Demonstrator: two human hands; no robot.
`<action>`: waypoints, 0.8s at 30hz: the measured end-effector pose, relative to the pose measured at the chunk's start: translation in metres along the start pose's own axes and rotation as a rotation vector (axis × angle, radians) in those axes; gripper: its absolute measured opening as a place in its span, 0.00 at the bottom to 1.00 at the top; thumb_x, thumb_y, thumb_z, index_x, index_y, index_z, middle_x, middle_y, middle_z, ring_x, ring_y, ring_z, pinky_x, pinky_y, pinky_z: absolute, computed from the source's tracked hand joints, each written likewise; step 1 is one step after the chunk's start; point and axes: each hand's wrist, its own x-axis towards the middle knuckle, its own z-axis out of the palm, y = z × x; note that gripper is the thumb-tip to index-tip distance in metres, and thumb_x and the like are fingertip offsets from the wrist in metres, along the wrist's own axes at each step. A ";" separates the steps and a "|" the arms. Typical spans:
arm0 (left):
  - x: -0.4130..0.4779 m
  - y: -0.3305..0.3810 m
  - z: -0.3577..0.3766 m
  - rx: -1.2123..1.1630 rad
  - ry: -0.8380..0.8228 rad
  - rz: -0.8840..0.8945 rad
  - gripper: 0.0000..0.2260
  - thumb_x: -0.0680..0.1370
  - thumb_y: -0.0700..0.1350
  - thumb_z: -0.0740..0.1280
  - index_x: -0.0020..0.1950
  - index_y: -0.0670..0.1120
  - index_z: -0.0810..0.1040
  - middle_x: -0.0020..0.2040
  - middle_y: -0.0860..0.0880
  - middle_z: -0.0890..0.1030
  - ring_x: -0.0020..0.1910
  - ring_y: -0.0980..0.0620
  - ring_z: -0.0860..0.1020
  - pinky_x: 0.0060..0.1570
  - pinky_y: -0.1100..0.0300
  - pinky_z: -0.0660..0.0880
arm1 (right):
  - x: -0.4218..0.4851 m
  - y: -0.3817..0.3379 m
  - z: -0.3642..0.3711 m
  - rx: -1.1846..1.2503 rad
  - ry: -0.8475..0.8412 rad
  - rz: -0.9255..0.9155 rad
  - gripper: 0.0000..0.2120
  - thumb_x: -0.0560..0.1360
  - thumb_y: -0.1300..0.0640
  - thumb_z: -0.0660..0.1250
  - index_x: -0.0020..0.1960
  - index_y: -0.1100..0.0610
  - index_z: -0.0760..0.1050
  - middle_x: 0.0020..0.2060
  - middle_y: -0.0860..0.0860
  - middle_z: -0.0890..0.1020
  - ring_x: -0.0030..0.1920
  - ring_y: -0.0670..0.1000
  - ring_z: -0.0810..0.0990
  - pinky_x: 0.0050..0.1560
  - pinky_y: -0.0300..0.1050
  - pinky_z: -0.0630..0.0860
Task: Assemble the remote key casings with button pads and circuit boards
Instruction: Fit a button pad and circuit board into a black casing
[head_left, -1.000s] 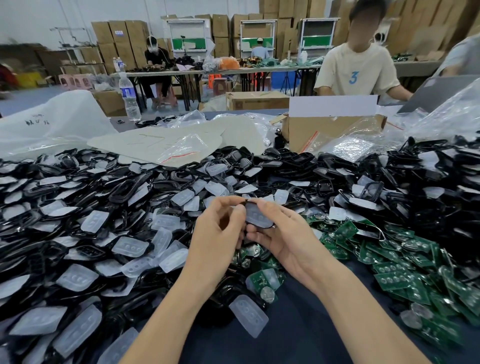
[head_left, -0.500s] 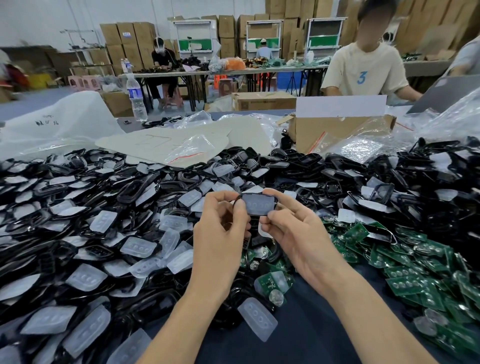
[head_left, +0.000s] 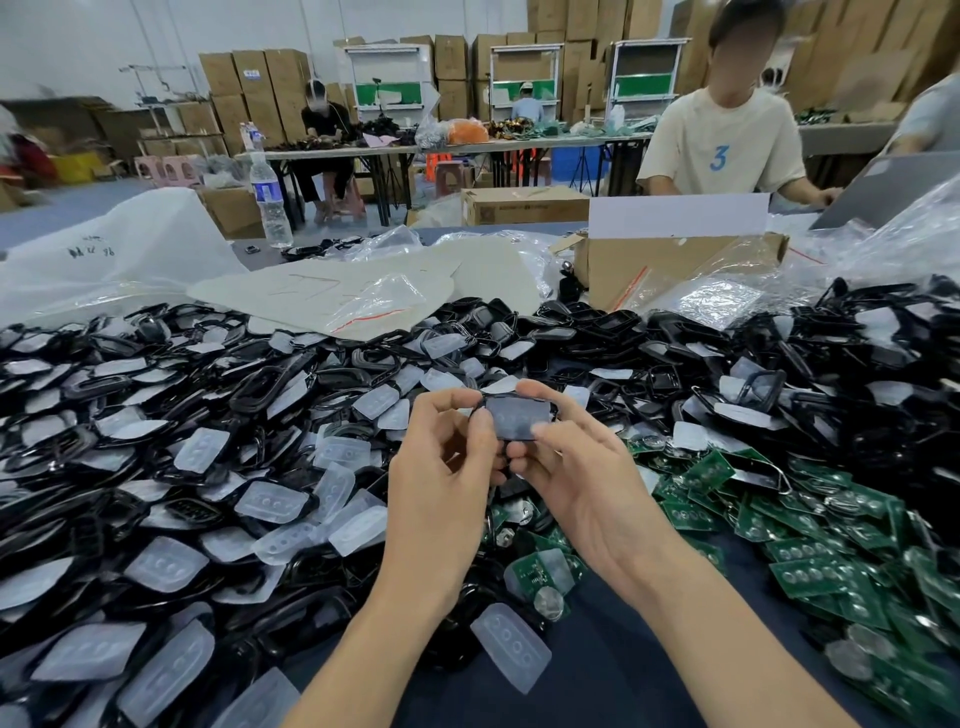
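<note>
I hold a black key casing (head_left: 519, 415) with a translucent button pad seated in it, flat side facing me, above the pile. My left hand (head_left: 447, 467) pinches its left end with thumb and fingers. My right hand (head_left: 576, 467) grips its right end and lower edge. Black casings (head_left: 260, 384) and translucent button pads (head_left: 270, 501) cover the table to the left and behind. Green circuit boards (head_left: 810, 551) lie heaped at the right. One loose button pad (head_left: 511, 644) rests on the dark cloth between my forearms.
A cardboard box (head_left: 670, 270) and plastic bags (head_left: 363, 301) sit behind the pile. A water bottle (head_left: 270, 202) stands at the far left edge. A person in a cream shirt (head_left: 722, 145) works across the table. Dark table cloth (head_left: 597, 686) shows near me.
Both hands have lifted the casing slightly and turned it from tilted to level, its long side now horizontal. The fingers have shifted out to its two ends.
</note>
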 end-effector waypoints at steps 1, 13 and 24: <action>0.000 0.001 0.000 0.003 -0.003 -0.001 0.08 0.83 0.46 0.64 0.51 0.60 0.74 0.42 0.52 0.84 0.37 0.55 0.82 0.37 0.66 0.77 | 0.000 0.000 0.000 0.003 -0.005 0.001 0.12 0.78 0.66 0.66 0.56 0.58 0.84 0.40 0.58 0.82 0.37 0.51 0.79 0.44 0.42 0.81; -0.002 -0.002 0.000 -0.029 -0.156 -0.122 0.04 0.82 0.48 0.65 0.54 0.59 0.76 0.34 0.54 0.79 0.29 0.55 0.73 0.30 0.64 0.71 | 0.003 0.015 -0.007 -0.293 0.005 -0.084 0.08 0.78 0.58 0.69 0.54 0.56 0.85 0.41 0.58 0.82 0.38 0.49 0.79 0.41 0.41 0.79; 0.000 -0.003 0.001 -0.019 -0.201 -0.120 0.07 0.86 0.44 0.58 0.55 0.49 0.76 0.32 0.54 0.77 0.30 0.56 0.73 0.32 0.65 0.72 | 0.000 0.012 -0.011 -0.364 0.063 -0.167 0.11 0.81 0.62 0.64 0.54 0.55 0.86 0.37 0.57 0.83 0.37 0.50 0.80 0.42 0.42 0.79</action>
